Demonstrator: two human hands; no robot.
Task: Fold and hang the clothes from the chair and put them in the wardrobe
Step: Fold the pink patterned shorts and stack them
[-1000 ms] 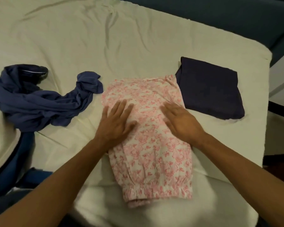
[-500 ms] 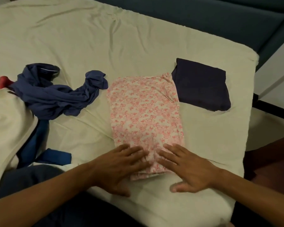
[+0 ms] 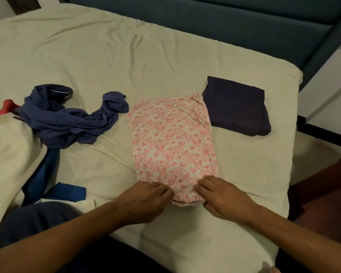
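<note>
A white garment with a pink flower print (image 3: 171, 142) lies folded lengthwise on the bed (image 3: 87, 62). My left hand (image 3: 144, 201) and my right hand (image 3: 222, 198) are at its near hem, fingers curled onto the gathered edge, one at each corner. A folded dark navy garment (image 3: 238, 109) lies just right of it, touching its far corner. A crumpled blue garment (image 3: 67, 119) lies to the left, apart from the printed one.
A cream pillow (image 3: 6, 154) sits at the left with red cloth (image 3: 6, 107) behind it and bright blue cloth (image 3: 53, 186) under it. A teal headboard (image 3: 224, 26) runs along the far side. The bed's right edge drops to a dark floor.
Both hands slid from the garment's middle down to its near hem. Their flat fingers have now curled onto the edge.
</note>
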